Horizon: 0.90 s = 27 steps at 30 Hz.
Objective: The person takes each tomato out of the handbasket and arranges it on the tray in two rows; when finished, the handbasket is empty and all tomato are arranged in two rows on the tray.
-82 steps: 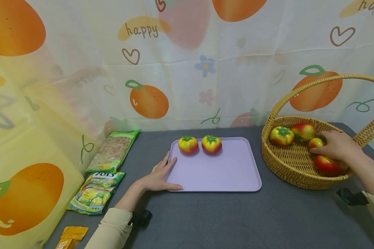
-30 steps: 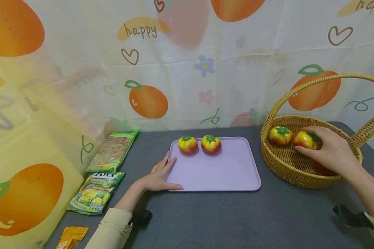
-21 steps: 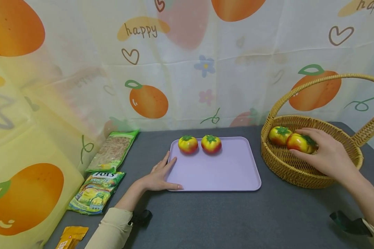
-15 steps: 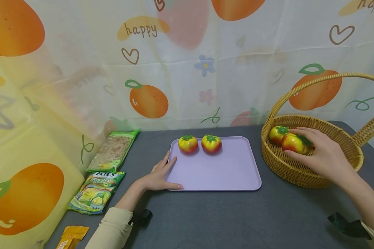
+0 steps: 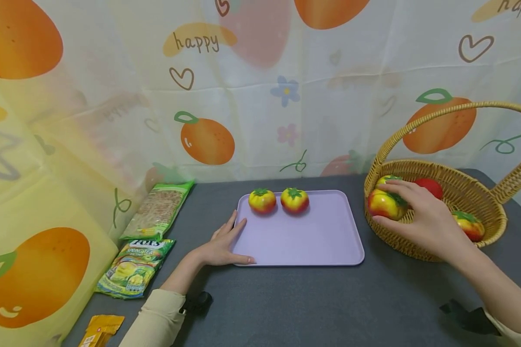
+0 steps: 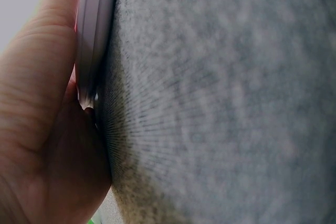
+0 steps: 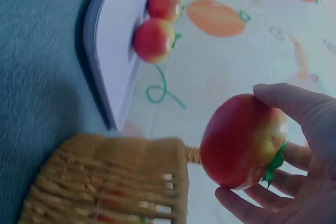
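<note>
- Behind the grip of the right hand [image 5: 425, 221] hung the fruit-printed cloth [image 5: 338, 106], lettered "happy".
- Below the grip spread the dark grey table [image 5: 312, 303].
- Under the grip and to its right stood the wicker basket [image 5: 460, 190], its handle arching behind the hand.
- Left of the grip, apart from the basket, lay the lilac tray [image 5: 312, 241], its long side running left to right.
- Far left of the grip, beyond the tray, lay the green-edged bag [image 5: 158, 209] and, touching its near end, the Fox's bag [image 5: 134, 269].
- The left hand [image 5: 219, 246] rested on the tray's left end, fingers outspread, thumb along the near edge.
- The right hand grasped the held fruit [image 5: 385, 206] between thumb and fingertips, above the basket's left rim. Its leafy cap turned to the palm and its red base away from it; it was near round, with its stem-to-base line lying over sideways.
- Farthest left and nearest the wearer lay the orange packet [image 5: 101, 331], cut off by the frame.
- Within the basket, one yellow fruit [image 5: 384, 180] showed partly behind the held one; a red fruit [image 5: 431, 187] and a leafy-capped fruit [image 5: 470, 227] sat right of the grip.
- On the tray's far side, two matching fruits [image 5: 294, 201] sat side by side, caps up.
</note>
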Each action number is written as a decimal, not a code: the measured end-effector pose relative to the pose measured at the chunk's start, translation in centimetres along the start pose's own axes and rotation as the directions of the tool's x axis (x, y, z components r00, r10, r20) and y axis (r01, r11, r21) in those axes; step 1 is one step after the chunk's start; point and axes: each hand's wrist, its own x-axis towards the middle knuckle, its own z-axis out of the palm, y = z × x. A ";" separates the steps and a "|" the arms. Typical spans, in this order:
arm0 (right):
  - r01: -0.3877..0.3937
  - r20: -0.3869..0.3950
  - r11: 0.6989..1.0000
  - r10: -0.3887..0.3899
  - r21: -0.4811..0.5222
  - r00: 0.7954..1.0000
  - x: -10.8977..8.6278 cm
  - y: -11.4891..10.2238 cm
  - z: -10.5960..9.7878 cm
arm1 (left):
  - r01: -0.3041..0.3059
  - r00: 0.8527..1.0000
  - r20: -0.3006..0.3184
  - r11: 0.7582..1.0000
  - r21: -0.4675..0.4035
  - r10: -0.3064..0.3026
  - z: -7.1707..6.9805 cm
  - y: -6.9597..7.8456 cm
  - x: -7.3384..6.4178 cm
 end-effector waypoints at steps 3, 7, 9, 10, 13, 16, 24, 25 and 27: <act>0.034 0.023 0.999 -0.034 0.007 0.999 0.2 -0.6 0.5 | -0.003 1.000 0.003 1.000 -0.004 0.003 0.0 0.0 0.0; 0.066 0.048 0.997 -0.068 0.029 0.997 0.7 -1.1 1.6 | -0.009 1.000 0.000 1.000 -0.002 0.009 0.0 0.0 0.1; 0.078 0.054 0.996 -0.080 0.037 0.995 0.9 -1.3 2.2 | -0.011 1.000 -0.001 1.000 0.000 0.011 0.0 0.0 0.1; 0.083 0.055 0.996 -0.085 0.041 0.995 1.0 -1.4 2.6 | -0.012 1.000 -0.001 1.000 -0.002 0.012 0.0 0.0 0.1; 0.104 0.058 0.993 -0.107 0.051 0.993 1.3 -1.6 3.6 | -0.010 1.000 0.000 1.000 -0.006 0.010 0.0 0.0 0.0; 0.113 0.073 0.991 -0.117 0.066 0.990 1.6 -1.6 4.7 | -0.007 1.000 0.003 1.000 -0.009 0.007 0.0 0.1 -0.1; 0.087 0.117 0.991 -0.099 0.098 0.988 2.7 -1.7 7.1 | -0.005 1.000 0.000 1.000 -0.001 0.005 0.0 0.1 -0.1; 0.080 0.123 0.992 -0.092 0.099 0.988 2.9 -1.7 7.4 | -0.005 1.000 -0.001 1.000 -0.001 0.005 0.0 0.2 -0.1; 0.066 0.136 0.993 -0.078 0.095 0.988 3.3 -1.6 8.0 | -0.005 1.000 -0.002 1.000 -0.002 0.005 0.0 0.2 -0.1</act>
